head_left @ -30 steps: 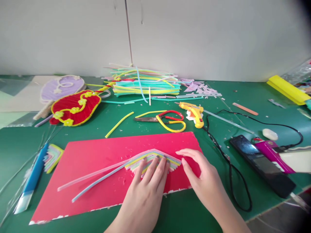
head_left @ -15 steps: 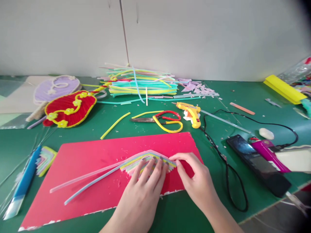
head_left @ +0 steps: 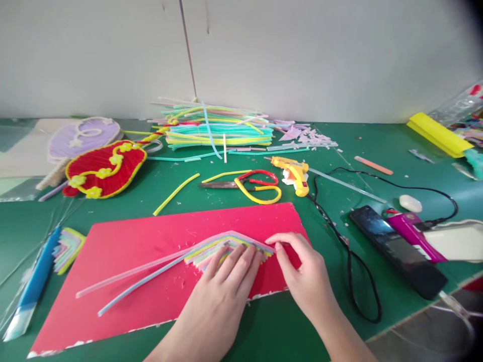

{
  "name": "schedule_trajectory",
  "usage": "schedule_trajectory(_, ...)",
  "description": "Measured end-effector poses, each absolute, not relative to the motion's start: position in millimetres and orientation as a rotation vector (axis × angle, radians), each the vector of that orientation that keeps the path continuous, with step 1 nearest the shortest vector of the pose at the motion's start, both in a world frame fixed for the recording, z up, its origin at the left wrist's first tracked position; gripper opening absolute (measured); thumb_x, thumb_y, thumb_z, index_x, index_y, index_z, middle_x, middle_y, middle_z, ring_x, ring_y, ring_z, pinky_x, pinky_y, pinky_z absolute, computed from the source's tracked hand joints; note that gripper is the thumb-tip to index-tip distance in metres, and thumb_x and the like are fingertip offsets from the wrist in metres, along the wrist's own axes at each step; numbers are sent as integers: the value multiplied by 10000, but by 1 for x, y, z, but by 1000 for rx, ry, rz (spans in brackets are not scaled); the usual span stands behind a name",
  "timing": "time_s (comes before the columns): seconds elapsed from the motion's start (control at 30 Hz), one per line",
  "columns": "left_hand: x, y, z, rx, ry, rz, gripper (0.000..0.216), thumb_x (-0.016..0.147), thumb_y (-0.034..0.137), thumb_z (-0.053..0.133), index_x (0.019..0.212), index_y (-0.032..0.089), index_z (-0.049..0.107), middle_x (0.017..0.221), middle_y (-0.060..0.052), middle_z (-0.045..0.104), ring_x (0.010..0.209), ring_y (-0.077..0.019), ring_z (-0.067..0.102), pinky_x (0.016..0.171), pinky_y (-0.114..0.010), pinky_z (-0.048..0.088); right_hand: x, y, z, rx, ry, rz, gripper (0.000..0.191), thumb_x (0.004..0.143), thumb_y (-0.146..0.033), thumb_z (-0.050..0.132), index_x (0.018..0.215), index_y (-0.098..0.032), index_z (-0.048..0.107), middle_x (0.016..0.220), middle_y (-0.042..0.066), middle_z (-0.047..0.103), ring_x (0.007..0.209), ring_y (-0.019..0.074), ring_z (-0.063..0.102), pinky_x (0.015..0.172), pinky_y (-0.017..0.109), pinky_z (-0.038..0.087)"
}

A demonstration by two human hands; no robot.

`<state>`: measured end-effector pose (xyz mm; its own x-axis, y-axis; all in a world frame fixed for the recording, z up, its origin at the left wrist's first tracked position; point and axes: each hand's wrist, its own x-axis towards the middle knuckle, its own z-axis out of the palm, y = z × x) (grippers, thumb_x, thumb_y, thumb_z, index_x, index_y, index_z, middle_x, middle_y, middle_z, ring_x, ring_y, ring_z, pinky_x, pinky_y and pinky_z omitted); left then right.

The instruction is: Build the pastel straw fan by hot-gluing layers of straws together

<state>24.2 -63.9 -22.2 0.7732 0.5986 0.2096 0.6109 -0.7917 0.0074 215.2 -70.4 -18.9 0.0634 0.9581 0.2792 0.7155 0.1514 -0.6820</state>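
Note:
A bent, striped piece of pastel pipe cleaners [head_left: 198, 255] lies on a red board [head_left: 132, 241]. My left hand [head_left: 228, 286] rests on it, fingers stretched out and slightly apart, covering its middle. At the piece's right end, my right hand [head_left: 307, 274] pinches the end of a pink pipe cleaner between thumb and forefinger; the exact grip is partly hidden. The pink pipe cleaner [head_left: 128, 277] runs along the outer edge, peaks in the middle and trails to the lower left. Beside it, a light blue pipe cleaner [head_left: 132, 289] also extends past the stripes.
Scissors [head_left: 241, 185] and a yellow glue gun [head_left: 294, 173] lie beyond the board. A pipe cleaner pile [head_left: 222, 136] sits by the wall. Decorated red fan [head_left: 107, 173] at left; black phone-like device [head_left: 396, 251] and cable [head_left: 350, 266] at right; blue-handled tool [head_left: 39, 274] by the board.
The view has shifted slightly. My right hand has moved a little outward along the right end of the strips. My left hand stays pressed on the striped piece.

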Motion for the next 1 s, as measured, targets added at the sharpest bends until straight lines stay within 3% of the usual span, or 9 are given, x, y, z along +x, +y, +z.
schedule_trajectory(0.43, 26, -66, -23, -2911, -1003, -278, 520, 868, 74, 342, 1373, 135, 453, 1343, -31, 562, 1235, -249, 462, 1085, -441, 248, 214, -71, -19, -1599, -1653, 395, 250, 878, -89, 428, 802, -226, 622, 871, 48, 577, 822, 165, 611, 740, 278, 516)
schedule_trajectory(0.53, 27, -64, -23, -2925, -1013, -264, 523, 891, 119, 346, 1410, 146, 403, 1349, -24, 556, 1242, -251, 448, 1090, -441, 228, 214, -71, -19, -1626, -1625, 358, 253, 873, -81, 429, 788, -223, 621, 847, 41, 574, 811, 161, 603, 745, 275, 504)
schedule_trajectory(0.67, 30, -64, -22, -2931, -1055, -263, 464, 909, 192, 387, 1365, 163, 464, 1283, -29, 596, 1214, -242, 467, 1090, -416, 228, 216, -72, -21, -1645, -1635, 306, 255, 862, -74, 440, 762, -218, 624, 822, 32, 582, 791, 159, 599, 740, 277, 488)
schedule_trajectory(1.0, 34, -66, -21, -2961, -1106, -246, 476, 909, 206, 402, 1383, 175, 437, 1273, -45, 597, 1217, -247, 470, 1105, -420, 223, 220, -74, -26, -1721, -1679, 170, 280, 848, -59, 448, 721, -218, 641, 810, 33, 600, 789, 173, 598, 769, 328, 464)
